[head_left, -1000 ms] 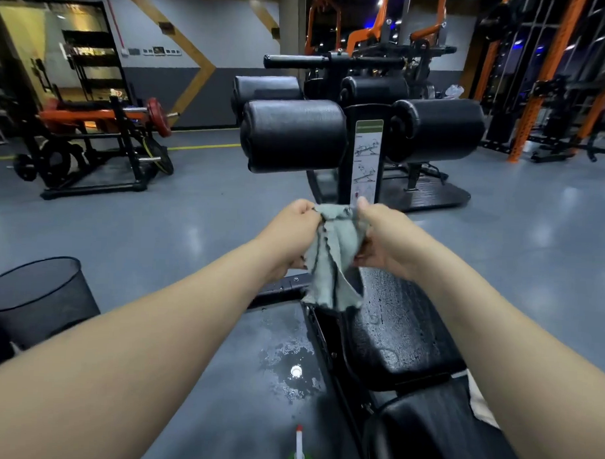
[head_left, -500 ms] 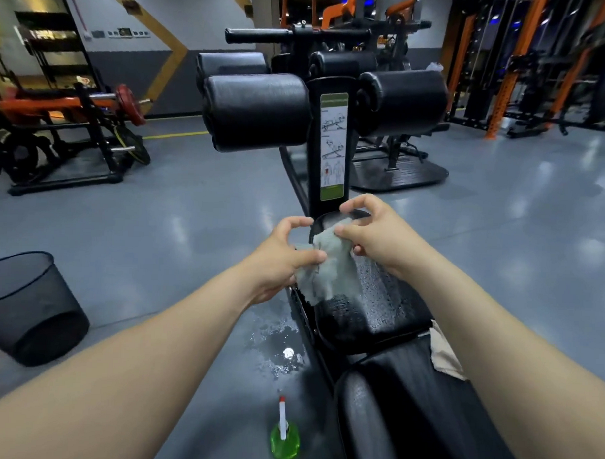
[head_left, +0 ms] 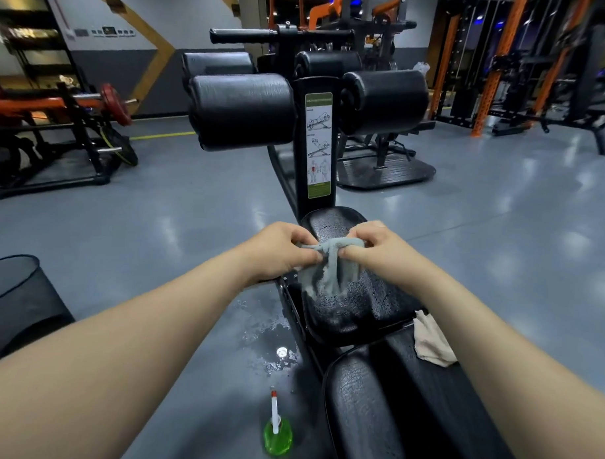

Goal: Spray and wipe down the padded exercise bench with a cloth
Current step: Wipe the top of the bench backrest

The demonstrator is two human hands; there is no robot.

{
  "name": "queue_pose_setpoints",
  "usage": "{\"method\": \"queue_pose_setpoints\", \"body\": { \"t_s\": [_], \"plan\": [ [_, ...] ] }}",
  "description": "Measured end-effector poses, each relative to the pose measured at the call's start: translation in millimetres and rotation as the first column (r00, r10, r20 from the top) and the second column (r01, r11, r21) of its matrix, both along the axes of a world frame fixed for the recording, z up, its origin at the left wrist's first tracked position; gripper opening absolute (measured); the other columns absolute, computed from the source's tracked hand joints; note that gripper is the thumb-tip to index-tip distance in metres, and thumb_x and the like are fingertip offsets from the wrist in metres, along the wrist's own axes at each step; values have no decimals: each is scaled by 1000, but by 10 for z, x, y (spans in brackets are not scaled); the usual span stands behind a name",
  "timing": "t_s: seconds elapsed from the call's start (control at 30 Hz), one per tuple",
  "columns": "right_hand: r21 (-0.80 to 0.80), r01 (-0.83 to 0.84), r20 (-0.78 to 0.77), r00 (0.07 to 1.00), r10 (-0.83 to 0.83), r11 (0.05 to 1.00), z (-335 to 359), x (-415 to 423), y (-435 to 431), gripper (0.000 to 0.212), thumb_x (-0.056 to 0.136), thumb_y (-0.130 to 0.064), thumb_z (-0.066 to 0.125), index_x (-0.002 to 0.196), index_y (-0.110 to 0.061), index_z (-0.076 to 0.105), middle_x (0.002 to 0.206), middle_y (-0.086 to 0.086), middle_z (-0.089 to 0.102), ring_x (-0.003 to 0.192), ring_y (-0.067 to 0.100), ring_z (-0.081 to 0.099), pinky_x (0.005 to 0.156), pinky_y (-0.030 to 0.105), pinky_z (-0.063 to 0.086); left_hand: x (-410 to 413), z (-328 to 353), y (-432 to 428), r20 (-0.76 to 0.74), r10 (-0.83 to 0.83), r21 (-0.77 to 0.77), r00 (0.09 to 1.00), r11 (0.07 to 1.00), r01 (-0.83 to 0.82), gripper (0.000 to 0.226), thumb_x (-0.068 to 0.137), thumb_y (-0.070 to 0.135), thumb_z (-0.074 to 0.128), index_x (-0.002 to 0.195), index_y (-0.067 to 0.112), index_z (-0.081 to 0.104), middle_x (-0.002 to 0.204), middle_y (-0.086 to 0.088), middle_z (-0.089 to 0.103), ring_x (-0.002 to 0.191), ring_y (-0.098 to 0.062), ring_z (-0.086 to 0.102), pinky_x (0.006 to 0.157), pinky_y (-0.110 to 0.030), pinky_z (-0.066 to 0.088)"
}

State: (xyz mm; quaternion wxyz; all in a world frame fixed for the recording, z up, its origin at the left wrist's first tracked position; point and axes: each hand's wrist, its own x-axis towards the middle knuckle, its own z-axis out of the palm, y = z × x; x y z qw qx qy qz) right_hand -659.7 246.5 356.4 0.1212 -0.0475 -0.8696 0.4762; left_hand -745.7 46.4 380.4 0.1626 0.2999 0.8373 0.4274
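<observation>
A grey cloth (head_left: 330, 268) hangs bunched over the wet black seat pad (head_left: 356, 306) of the padded bench. My left hand (head_left: 279, 251) pinches its left top edge and my right hand (head_left: 379, 251) pinches its right top edge, both just above the pad. The longer back pad (head_left: 384, 414) runs toward me at the bottom, beaded with droplets. A green spray bottle (head_left: 277, 434) with a white nozzle stands on the floor left of the bench.
Two black roller pads (head_left: 243, 110) and an upright post with an instruction label (head_left: 317, 144) rise beyond the seat. A black mesh bin (head_left: 17, 305) stands at left. A beige rag (head_left: 431, 340) lies right of the bench. A puddle (head_left: 269, 345) wets the floor.
Both hands have come down with the cloth toward the seat pad and now stretch its top edge between them. The view has dipped, bringing the spray bottle fully into sight.
</observation>
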Motion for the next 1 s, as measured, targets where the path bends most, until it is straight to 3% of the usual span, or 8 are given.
{"method": "queue_pose_setpoints", "body": {
  "t_s": [0.1, 0.23, 0.43, 0.57, 0.63, 0.77, 0.9, 1.0],
  "plan": [
    [-311, -94, 36, 993, 110, 946, -121, 31, 24, 17, 92, -21, 64, 83, -7, 62, 79, 8, 65, 71, 17, 60, 68, 33, 43, 6, -29, 49, 7, 44, 13, 999, 999, -44, 21, 90, 34, 75, 92, 14, 75, 72, 4, 61, 65, -12, 50, 54, -18, 40],
    [-569, 18, 108, 993, 54, 822, -302, 65, 112, 32, 90, -21, 60, 113, 1, 58, 95, 14, 64, 82, 29, 60, 71, 38, 50, 28, -197, 143, 26, 152, -31, 988, 988, -151, 27, 95, 36, 67, 88, 11, 65, 79, -3, 57, 71, -19, 48, 59, -26, 39],
    [-464, 298, 203, 953, -227, 835, -608, 266, 505, 23, 92, 2, 54, 99, -20, 54, 85, 11, 56, 64, 21, 59, 58, 31, 40, 70, -563, 296, 63, 206, -63, 977, 977, -202, 20, 93, 24, 58, 89, 7, 69, 78, -3, 60, 72, -20, 49, 68, -30, 44],
    [-529, 335, 225, 941, -251, 780, -582, 362, 617, 24, 100, -24, 48, 86, -9, 61, 66, 13, 63, 51, 25, 55, 52, 31, 35, 92, -707, 375, 23, 234, -74, 972, 970, -231, 17, 94, 27, 59, 93, 15, 71, 86, 1, 68, 76, -17, 57, 69, -31, 48],
    [-587, 370, 186, 927, -325, 720, -557, 284, 659, 39, 96, -30, 45, 81, -4, 69, 77, 21, 71, 72, 34, 64, 65, 37, 45, 80, -736, 380, -27, 246, -96, 969, 964, -247, 15, 94, 28, 59, 91, 17, 70, 85, 5, 67, 79, -16, 58, 73, -31, 49],
    [-333, 383, 28, 917, -397, 862, -504, 154, 528, 26, 91, -28, 53, 94, -12, 74, 81, 22, 73, 72, 30, 72, 67, 35, 53, 25, -797, 399, -100, 238, -134, 966, 959, -250, 11, 92, 22, 61, 97, 19, 69, 95, 5, 68, 96, -20, 64, 89, -34, 53],
    [-215, 377, -89, 911, -403, 901, -564, -186, 391, 25, 88, -44, 59, 97, -24, 73, 87, -3, 76, 88, 20, 74, 87, 42, 59, -126, -837, 427, -197, 173, -206, 965, 955, -214, 35, 90, 26, 69, 122, 18, 61, 123, -5, 60, 111, -22, 58, 97, -31, 46],
    [-152, 416, -125, 892, -435, 897, -515, -510, 472, 11, 98, -30, 60, 106, -23, 66, 95, -8, 69, 91, 14, 68, 74, 13, 51, -241, -810, 477, -228, 87, -283, 970, 947, -151, 67, 89, 37, 75, 146, 18, 46, 145, -9, 46, 130, -25, 49, 108, -32, 38]
  ]
}}
